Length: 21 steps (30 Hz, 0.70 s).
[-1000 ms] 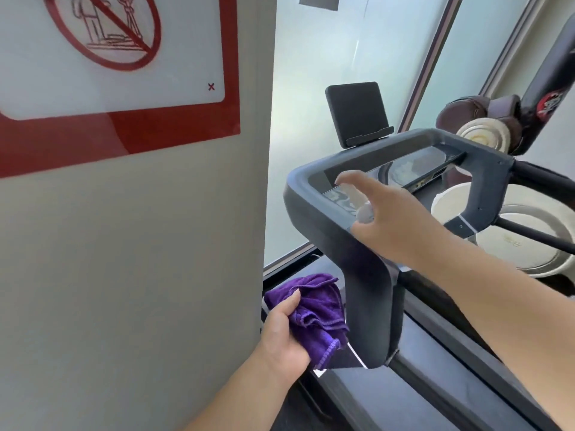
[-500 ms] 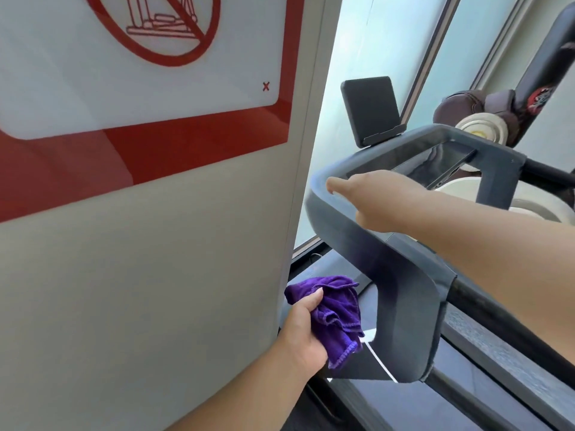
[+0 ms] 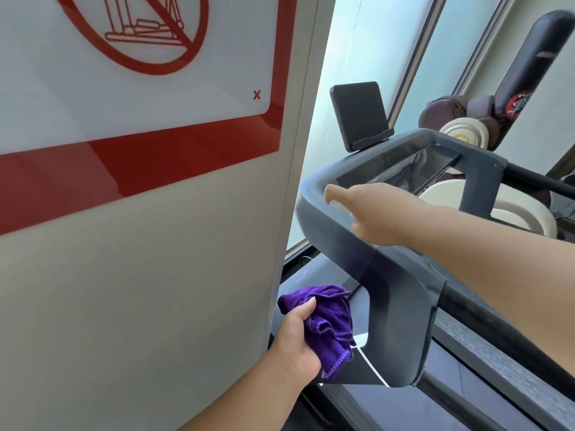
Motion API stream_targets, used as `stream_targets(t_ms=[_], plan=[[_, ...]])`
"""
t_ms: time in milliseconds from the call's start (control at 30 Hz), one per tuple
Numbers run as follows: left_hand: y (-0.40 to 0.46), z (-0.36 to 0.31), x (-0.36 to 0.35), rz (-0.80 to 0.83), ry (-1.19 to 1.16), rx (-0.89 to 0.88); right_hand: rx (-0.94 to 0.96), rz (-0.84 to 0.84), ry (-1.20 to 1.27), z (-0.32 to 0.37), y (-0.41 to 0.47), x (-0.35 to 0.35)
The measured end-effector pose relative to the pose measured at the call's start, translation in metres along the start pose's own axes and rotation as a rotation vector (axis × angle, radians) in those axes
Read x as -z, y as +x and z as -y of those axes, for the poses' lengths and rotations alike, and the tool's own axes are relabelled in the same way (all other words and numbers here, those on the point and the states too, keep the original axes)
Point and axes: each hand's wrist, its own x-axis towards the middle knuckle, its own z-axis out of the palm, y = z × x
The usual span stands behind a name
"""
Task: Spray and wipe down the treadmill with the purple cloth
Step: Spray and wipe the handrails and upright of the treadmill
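On the left, a red-and-white prohibition sign (image 3: 140, 98) fills the wall panel. Low beside it, the left hand (image 3: 297, 343) clutches the bunched purple cloth (image 3: 329, 318) near the treadmill (image 3: 395, 325) upright. Further right, the right hand (image 3: 378, 216) hovers over the console rim; its grip cannot be told.

No words or numbers can be read anywhere. In the upper left of the frame a red-and-white sign (image 3: 137, 98) stands on the beige wall panel (image 3: 140, 290) — it bears a red prohibition circle with a slash over a line drawing, and a small red "x" mark (image 3: 256, 95) near its lower right corner. In the upper right, a black punching bag (image 3: 533, 66) bears a red-and-white emblem (image 3: 519, 106) — too blurred to read.
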Motion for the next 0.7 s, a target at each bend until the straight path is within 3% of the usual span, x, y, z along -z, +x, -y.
stream_targets(t_ms=[167,333,400,700], plan=[[0.002,0.001,0.004,-0.008,0.002,0.007,-0.109,-0.102,0.135,0.001,-0.017,-0.014],[0.004,0.001,0.009,0.003,-0.008,0.001,-0.293,-0.555,0.697,0.011,-0.044,-0.031],[0.004,0.002,0.008,-0.006,-0.011,0.006,-0.364,-0.656,0.855,0.027,-0.061,-0.046],[0.001,0.005,0.005,0.054,0.006,0.013,-0.316,-0.686,0.626,0.080,-0.086,-0.127]])
